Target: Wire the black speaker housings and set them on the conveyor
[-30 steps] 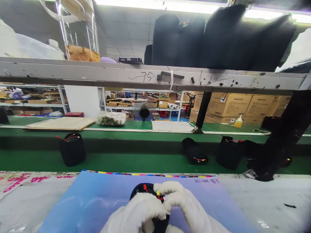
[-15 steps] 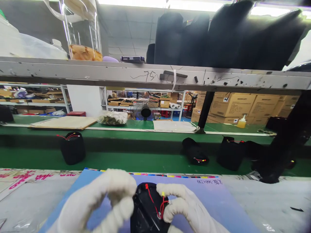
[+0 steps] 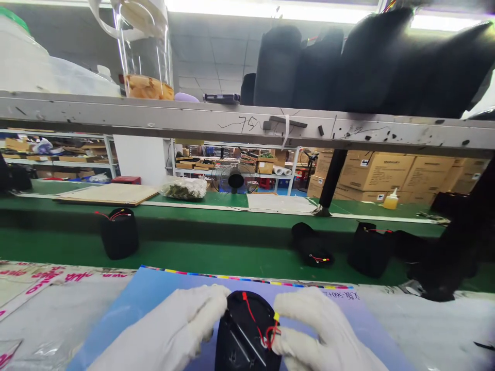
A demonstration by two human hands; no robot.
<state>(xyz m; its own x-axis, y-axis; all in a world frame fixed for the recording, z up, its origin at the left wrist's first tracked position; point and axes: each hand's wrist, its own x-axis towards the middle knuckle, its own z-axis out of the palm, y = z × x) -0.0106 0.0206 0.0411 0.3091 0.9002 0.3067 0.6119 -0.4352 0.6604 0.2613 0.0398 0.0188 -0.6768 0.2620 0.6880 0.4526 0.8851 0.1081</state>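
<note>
A black rounded case (image 3: 242,335) stands in front of me at the bottom middle, its top face toward me. Red wires (image 3: 253,315) run over that face, with a red plug at the far end and a yellow plug on the right. My left hand (image 3: 193,319), in a white glove, grips the case's left rim with its fingers close together. On the other side my right hand (image 3: 317,324), gloved too, holds the right edge beside the yellow plug, thumb and fingers bent. The case's lower end falls outside the picture.
Under the case lies a blue printed sheet (image 3: 127,309). Beyond it, a green conveyor belt (image 3: 212,247) carries similar black cases, one at the left (image 3: 119,234) and several at the right. A metal shelf (image 3: 174,116) crosses above, holding a jug (image 3: 145,62) and black rolls.
My left hand has drawn its fingers together onto the left rim, where a wide gap showed before. My right fingers have shifted around the yellow plug. The view has moved slightly left.
</note>
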